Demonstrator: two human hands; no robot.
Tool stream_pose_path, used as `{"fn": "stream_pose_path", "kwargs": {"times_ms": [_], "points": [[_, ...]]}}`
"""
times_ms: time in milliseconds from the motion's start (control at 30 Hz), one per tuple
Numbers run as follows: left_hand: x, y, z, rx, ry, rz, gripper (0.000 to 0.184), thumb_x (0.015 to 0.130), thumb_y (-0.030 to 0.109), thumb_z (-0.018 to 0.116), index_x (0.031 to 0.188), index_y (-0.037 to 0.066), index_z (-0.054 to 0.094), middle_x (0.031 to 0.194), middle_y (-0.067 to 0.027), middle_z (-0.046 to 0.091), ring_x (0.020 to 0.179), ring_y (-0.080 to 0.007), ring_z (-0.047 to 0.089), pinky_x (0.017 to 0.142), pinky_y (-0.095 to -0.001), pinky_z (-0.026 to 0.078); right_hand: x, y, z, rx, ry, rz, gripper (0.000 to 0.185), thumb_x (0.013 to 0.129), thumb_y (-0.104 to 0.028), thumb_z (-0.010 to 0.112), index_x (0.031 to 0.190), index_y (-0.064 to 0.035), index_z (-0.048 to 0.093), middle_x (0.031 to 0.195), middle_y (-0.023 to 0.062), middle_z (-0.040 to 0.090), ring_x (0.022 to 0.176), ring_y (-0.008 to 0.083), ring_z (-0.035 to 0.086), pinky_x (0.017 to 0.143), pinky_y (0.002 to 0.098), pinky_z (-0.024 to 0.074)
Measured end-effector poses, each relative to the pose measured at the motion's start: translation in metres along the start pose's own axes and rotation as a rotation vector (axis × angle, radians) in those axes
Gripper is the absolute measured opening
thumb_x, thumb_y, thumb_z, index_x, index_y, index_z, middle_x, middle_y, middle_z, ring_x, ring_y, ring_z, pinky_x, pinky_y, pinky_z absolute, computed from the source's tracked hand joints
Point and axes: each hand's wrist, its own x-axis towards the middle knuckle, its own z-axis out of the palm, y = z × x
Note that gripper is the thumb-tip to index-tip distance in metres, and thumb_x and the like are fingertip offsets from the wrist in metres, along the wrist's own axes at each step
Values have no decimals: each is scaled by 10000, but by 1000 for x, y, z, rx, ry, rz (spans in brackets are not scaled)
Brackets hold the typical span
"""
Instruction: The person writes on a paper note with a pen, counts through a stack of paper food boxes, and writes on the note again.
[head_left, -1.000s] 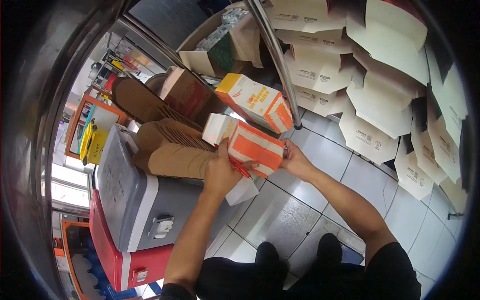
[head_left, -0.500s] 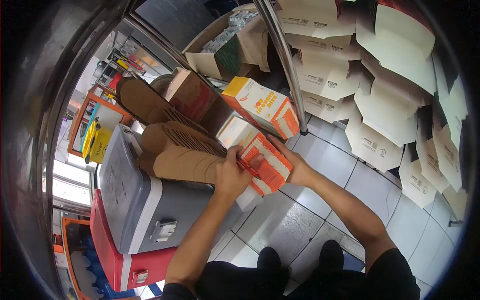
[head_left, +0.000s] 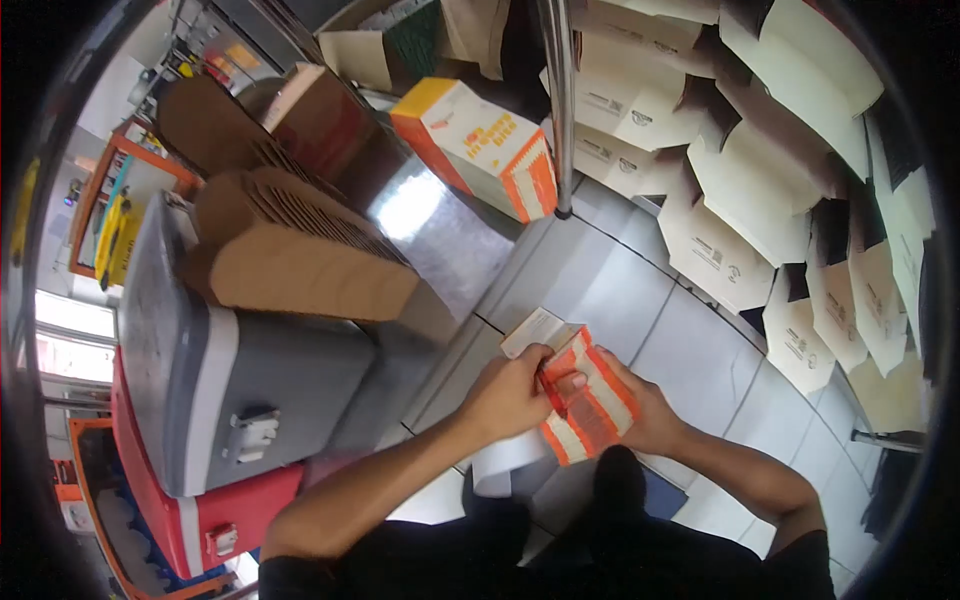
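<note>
Held in front of me over the floor is a stack of folded food cartons point(head_left: 590, 425), its layered edges striped orange and white. My left hand point(head_left: 508, 392) grips its left side, fingers wrapped round the edge. From the right, my right hand point(head_left: 650, 408) is closed on the other side, and a fingertip shows in the gap at the middle of the stack. A pale printed panel point(head_left: 540, 333) sticks out at the top. A similar carton stack point(head_left: 480, 140) with yellow lettering lies on the metal shelf near the pole.
Brown cardboard pieces point(head_left: 310, 270) fan out over a grey cooler point(head_left: 290, 390), which stands on a red cooler point(head_left: 255, 505). A metal pole point(head_left: 562, 120) rises beside the metal shelf point(head_left: 455, 240). Many flattened white cartons point(head_left: 755, 205) are stacked at right. Tiled floor point(head_left: 690, 350) lies below.
My hands and the carton stack have moved down and right, away from the shelf. The view has shifted, so the shelf and coolers now appear farther left.
</note>
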Motion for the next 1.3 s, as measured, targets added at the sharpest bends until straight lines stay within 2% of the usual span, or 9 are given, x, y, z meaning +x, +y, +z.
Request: {"fn": "stream_pose_path", "kwargs": {"times_ms": [167, 267, 367, 467, 500, 733, 1000, 1233, 1300], "points": [[25, -15, 23, 212, -10, 99, 777, 860, 602, 690, 1164, -106, 587, 853, -288, 693, 840, -413, 722, 781, -463, 573, -10, 17, -9, -365, -109, 233, 1089, 735, -362, 885, 1590, -156, 243, 1463, 175, 525, 1262, 386, 583, 1001, 437, 521], [34, -13, 13, 212, 21, 84, 754, 846, 603, 704, 1130, -89, 610, 839, -285, 688, 841, -415, 715, 787, -468, 566, -14, 22, 1, -580, 391, -180, 872, 708, -400, 887, 1455, -252, 463, 1259, 164, 647, 1055, 346, 675, 835, 462, 553], [45, -13, -9, 127, 5, 14, 707, 835, 592, 732, 1138, -44, 667, 951, -248, 712, 893, -363, 721, 800, -423, 557, -5, 30, 0, -851, 526, -676, 619, 707, -354, 883, 1268, -315, 625, 1149, 83, 655, 908, 234, 664, 768, 408, 487], [56, -10, -19, 228, 15, 0, 725, 842, 607, 717, 1163, -41, 661, 978, -236, 721, 933, -366, 715, 842, -421, 547, 10, 29, 7, -985, 609, -846, 407, 722, -292, 868, 1090, -362, 709, 1072, 10, 628, 847, 152, 610, 783, 364, 394], [56, -13, -20, 215, 17, -1, 725, 842, 607, 717, 1163, -41, 661, 978, -236, 721, 933, -366, 715, 842, -421, 547, 15, 26, 6, -997, 589, -933, 320, 709, -258, 873, 997, -239, 734, 1024, 85, 648, 809, 195, 603, 719, 374, 355], [46, -22, -22, 148, 53, -18, 727, 864, 638, 674, 1190, -12, 658, 991, -235, 724, 948, -368, 714, 860, -426, 544, 13, 30, 12, -1097, 569, -910, 267, 707, -243, 857, 941, -253, 729, 1013, 56, 634, 831, 190, 605, 797, 394, 360], [48, -26, -17, 182, 70, 38, 735, 866, 661, 661, 1155, -14, 666, 934, -215, 729, 875, -356, 729, 806, -423, 556, 0, 36, 8, -1223, 492, -985, 335, 806, -205, 730, 980, -280, 453, 1159, -61, 651, 980, 168, 605, 960, 479, 337], [47, -26, -17, 218, 101, 48, 789, 855, 696, 650, 1115, -48, 666, 895, -216, 726, 846, -360, 729, 784, -420, 560, 1, 33, 8, -1166, 472, -1077, 318, 732, -116, 745, 913, -221, 506, 977, 3, 614, 888, 189, 584, 922, 491, 355], [48, -28, -16, 223, 102, 42, 783, 854, 694, 652, 1112, -45, 667, 895, -218, 726, 843, -362, 729, 779, -422, 561, -3, 37, 9, -1204, 511, -955, 296, 811, -225, 766, 1008, -300, 559, 953, -47, 585, 933, 138, 558, 997, 490, 316]]}}
